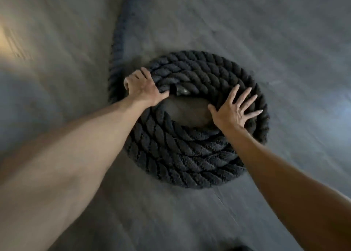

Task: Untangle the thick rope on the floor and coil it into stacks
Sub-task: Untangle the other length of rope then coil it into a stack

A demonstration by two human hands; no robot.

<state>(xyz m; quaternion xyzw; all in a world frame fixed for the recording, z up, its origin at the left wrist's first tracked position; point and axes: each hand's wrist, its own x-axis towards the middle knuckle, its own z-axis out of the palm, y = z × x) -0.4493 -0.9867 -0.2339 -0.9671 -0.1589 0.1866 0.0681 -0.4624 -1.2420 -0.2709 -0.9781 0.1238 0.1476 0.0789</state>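
Note:
A thick black twisted rope (190, 155) lies coiled in a round flat stack on the grey floor, with a bare patch of floor in its middle. Its capped end (180, 91) sits at the inner edge of the coil. My left hand (142, 87) grips the coil's left side, fingers curled over the outer turns and thumb beside the capped end. My right hand (235, 108) lies flat on the coil's right side with its fingers spread. A loose run of rope (119, 47) leaves the coil at the left and stretches away toward the top of the view.
Grey floor (284, 41) surrounds the coil on all sides. A bright warm patch of light (11, 41) falls at the far left. A thin seam in the floor (222, 199) runs below the coil. The view is blurred by motion.

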